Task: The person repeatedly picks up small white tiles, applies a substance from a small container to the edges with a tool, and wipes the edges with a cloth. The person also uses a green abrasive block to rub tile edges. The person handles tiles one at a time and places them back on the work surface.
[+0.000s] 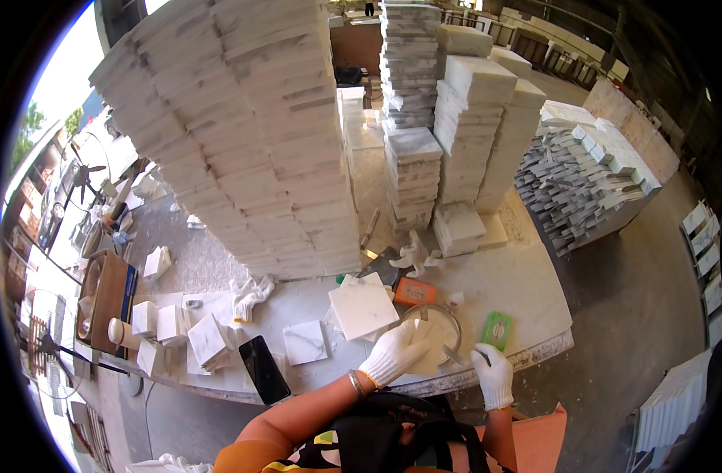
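Note:
My left hand [396,352], in a white knitted glove, grips the side of a cream stone tile [433,335] near the table's front edge. Behind and partly under that tile lies a round thing with a metal rim [459,325]. My right hand [494,377], gloved too, is closed just to the right of the tile. A small greyish piece shows at its fingertips, too little to name. Beyond my right hand lies a green block [497,329]. An orange block [415,291] sits behind the round thing, beside several stacked pale square tiles [363,306].
Tall stacks of white marble tiles [251,142] rise at the back left, with more stacks [475,118] back right. A phone [264,370], a marble tile [305,342], a loose glove [251,298] and small stone blocks [172,325] lie left. A wooden box [105,299] stands far left.

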{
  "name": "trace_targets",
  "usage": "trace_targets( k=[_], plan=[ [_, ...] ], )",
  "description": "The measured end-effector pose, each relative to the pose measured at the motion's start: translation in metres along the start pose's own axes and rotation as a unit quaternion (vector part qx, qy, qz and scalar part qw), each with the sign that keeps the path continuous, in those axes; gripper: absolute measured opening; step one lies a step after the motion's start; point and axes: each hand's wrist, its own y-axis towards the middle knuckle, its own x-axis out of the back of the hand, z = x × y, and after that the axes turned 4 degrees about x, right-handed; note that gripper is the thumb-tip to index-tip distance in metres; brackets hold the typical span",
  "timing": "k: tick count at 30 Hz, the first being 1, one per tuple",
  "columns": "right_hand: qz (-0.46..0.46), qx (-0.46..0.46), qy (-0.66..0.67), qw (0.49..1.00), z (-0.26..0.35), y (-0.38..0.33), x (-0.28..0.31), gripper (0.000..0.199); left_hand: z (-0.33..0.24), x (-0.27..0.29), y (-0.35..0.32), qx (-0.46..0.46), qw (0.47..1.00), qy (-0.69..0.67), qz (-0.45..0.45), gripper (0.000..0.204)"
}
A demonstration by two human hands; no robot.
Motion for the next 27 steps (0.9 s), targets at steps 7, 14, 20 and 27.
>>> trace_targets(
  k=[7, 14, 20, 27],
  plan=[
    [-0.004, 0.010, -0.024, 1.000, -0.004, -0.001, -0.003, 0.031, -0.012, -0.006, 0.001, -0.149, 0.952, 0.255, -0.077, 0.032],
    [0.006, 0.009, -0.032, 0.999, 0.002, -0.003, -0.018, 0.033, -0.036, 0.027, -0.004, -0.079, 0.983, 0.160, -0.032, 0.034],
    [0.030, 0.000, -0.018, 0.999, 0.012, 0.000, -0.030, 0.034, -0.043, 0.049, -0.009, 0.023, 0.998, -0.052, 0.006, 0.034],
    [0.082, -0.016, -0.049, 0.995, 0.015, 0.005, -0.037, 0.028, -0.010, 0.031, -0.023, 0.076, 0.981, -0.179, 0.022, 0.034]
  ],
)
